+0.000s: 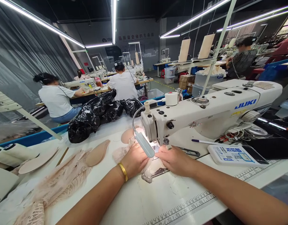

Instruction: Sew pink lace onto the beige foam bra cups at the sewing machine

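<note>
Under the needle end of a white sewing machine [204, 109], both hands work close together. My left hand [134, 160], a gold bangle at its wrist, presses its curled fingers onto a beige lace piece [119, 153]. A smooth beige cup [128, 135] lies just beyond that hand. My right hand [176, 161] is at the other side of the needle, thumb and fingers drawn together; what they pinch is hidden. A grey lamp head [145, 145] on a bendy metal neck covers part of the left fingers and the cloth between the hands.
Beige lace with a cup [98, 153] and thread cones [19, 153] lie to the left. Black plastic bags [92, 112] are piled behind. A pen [203, 142], a white box [235, 155] and cables are at right. Several people sit at other machines.
</note>
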The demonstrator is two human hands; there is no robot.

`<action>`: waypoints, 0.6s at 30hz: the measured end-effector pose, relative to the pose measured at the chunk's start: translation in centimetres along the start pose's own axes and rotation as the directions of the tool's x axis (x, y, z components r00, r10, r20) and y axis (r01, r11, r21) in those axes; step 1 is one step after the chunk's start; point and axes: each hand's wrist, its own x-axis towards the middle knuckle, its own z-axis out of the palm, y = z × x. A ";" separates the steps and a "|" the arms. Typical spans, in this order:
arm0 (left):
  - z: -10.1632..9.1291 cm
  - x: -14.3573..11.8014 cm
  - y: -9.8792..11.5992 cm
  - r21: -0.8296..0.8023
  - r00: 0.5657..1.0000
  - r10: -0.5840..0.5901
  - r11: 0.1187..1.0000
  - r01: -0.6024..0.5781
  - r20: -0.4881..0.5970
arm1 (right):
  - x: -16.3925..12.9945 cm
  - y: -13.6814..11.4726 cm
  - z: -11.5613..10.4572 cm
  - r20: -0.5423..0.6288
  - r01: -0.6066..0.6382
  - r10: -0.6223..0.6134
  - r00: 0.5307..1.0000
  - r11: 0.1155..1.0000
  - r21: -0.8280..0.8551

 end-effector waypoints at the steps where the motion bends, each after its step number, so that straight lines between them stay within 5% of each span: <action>1: -0.1 0.1 0.1 0.011 1.000 -0.020 1.000 0.020 0.002 | 0.0 0.1 0.0 -0.003 -0.004 0.004 1.000 1.000 0.009; 7: -0.1 0.3 0.5 0.010 0.991 -0.135 0.991 0.135 -0.019 | -0.2 0.5 0.1 0.011 0.011 -0.013 1.000 0.994 0.110; 10: -0.6 -0.6 0.8 -0.028 0.973 -0.215 0.977 0.213 -0.078 | -0.2 -0.6 -0.3 0.004 -0.059 0.061 0.998 0.954 0.294; 12: -1.6 -2.0 2.3 -0.059 0.964 -0.242 0.970 0.236 -0.113 | 0.0 -2.2 -0.6 0.098 -0.229 0.211 0.973 0.789 0.571; 14: -2.7 -3.8 5.2 -0.174 0.955 -0.270 0.953 0.247 -0.122 | 0.4 -4.1 -0.8 0.280 -0.404 0.319 0.905 0.445 0.799; 16: -3.2 -5.8 9.2 -0.513 0.923 -0.383 0.801 0.308 -0.043 | 0.8 -6.1 -0.7 0.389 -0.468 0.373 0.842 0.147 0.872; 17: -3.1 -6.8 11.2 -0.709 0.883 -0.467 0.605 0.362 0.052 | 0.9 -7.1 -0.6 0.393 -0.455 0.399 0.828 0.068 0.888; 18: -2.9 -7.5 13.0 -0.854 0.833 -0.498 0.301 0.425 0.240 | 0.8 -8.0 -0.6 0.375 -0.424 0.428 0.822 0.021 0.905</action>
